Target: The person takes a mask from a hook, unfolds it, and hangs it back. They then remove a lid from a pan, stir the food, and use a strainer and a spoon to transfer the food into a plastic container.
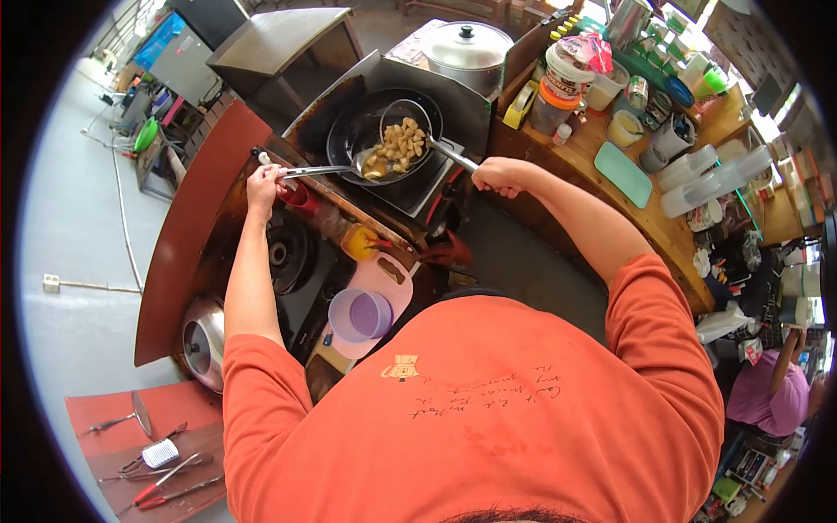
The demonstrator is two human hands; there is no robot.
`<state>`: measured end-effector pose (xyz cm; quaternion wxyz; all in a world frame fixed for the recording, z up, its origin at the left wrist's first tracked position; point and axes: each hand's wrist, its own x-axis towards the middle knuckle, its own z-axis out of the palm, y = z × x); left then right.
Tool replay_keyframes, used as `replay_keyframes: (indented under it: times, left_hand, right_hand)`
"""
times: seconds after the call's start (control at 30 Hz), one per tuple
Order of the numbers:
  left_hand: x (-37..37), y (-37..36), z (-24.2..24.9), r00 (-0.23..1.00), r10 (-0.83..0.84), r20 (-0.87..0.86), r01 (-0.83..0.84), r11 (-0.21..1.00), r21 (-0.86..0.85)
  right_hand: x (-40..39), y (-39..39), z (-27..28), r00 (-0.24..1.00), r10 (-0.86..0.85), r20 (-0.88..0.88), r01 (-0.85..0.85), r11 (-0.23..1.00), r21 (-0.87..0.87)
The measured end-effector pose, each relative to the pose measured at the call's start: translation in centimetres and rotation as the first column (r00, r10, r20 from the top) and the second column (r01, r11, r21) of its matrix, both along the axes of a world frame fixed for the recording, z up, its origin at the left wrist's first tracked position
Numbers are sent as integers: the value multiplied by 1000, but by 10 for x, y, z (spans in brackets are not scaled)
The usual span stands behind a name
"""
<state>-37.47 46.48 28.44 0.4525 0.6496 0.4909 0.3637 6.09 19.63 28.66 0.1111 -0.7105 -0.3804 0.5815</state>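
Note:
My left hand is closed around the handle of a ladle, whose bowl lies over the near side of a dark wok. Gripped in my right hand is the handle of a round strainer, its mesh bowl tilted over the wok. Chunks of browned food sit in the strainer and spill toward the ladle's bowl. The wok rests on a stove behind metal splash guards.
A lidded pot stands behind the stove. Jars and tubs crowd the wooden counter at right. Nearer me are a purple tub, a pink cutting board and a second burner. A person in purple is at far right.

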Motion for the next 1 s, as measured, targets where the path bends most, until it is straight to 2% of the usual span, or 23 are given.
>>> replay_keyframes:
  times: [0.07, 0.13, 0.2, 0.37, 0.43, 0.47, 0.53, 0.57, 0.63, 0.7, 0.77, 0.8, 0.87, 0.93, 1.0]
  left_hand:
    - [0, -15, 2, 994, 71, 89, -59, 990, -129]
    - [2, -25, 3, 989, 122, 87, -101, 972, -214]
    - [3, -34, 4, 978, 162, 135, -121, 956, -266]
    - [3, -42, 5, 960, 222, 171, -165, 941, -296]
    - [4, -43, 7, 960, 215, 177, -156, 942, -297]
    - [7, -43, 6, 956, 218, 197, -160, 949, -272]
    - [18, -49, 10, 951, 218, 217, -163, 955, -246]
    - [25, -52, 11, 952, 194, 237, -155, 973, -172]
    - [44, -62, 17, 964, 149, 221, -149, 989, -20]
    - [57, -67, 22, 998, 64, 30, -70, 955, 287]
    - [71, -88, 43, 986, 51, -157, 46, 828, 559]
    - [73, -90, 46, 986, 49, -157, 48, 828, 558]
    - [76, -94, 51, 977, 112, -181, 52, 701, 712]
    - [74, -94, 48, 964, 157, -213, 38, 714, 699]
    - [73, -88, 30, 934, 287, -213, -41, 676, 736]
  right_hand:
    - [-9, 1, -6, 994, -41, -100, 37, 998, -40]
    - [-13, -1, -9, 985, -43, -165, 37, 999, -40]
    - [-15, -1, -12, 929, -131, -347, 103, 990, -97]
    - [-10, 1, -24, 830, -233, -507, 142, 967, -211]
    - [-9, 2, -29, 726, -264, -635, 112, 957, -269]
    - [-9, 2, -32, 726, -264, -635, 113, 957, -268]
    - [-13, 0, -33, 633, -314, -708, 141, 946, -293]
    - [-15, -1, -34, 633, -314, -708, 142, 946, -292]
    - [-21, -3, -36, 544, -349, -763, 157, 936, -316]
    - [-30, -6, -36, 538, -360, -762, 184, 933, -311]
    - [-36, -7, -38, 536, -368, -760, 216, 930, -298]
    - [-38, -7, -40, 535, -370, -760, 218, 929, -299]
    - [-39, -7, -42, 550, -354, -756, 227, 935, -272]
    - [-42, -9, -38, 551, -376, -745, 258, 926, -277]
    - [-43, -11, -31, 553, -395, -733, 288, 917, -277]
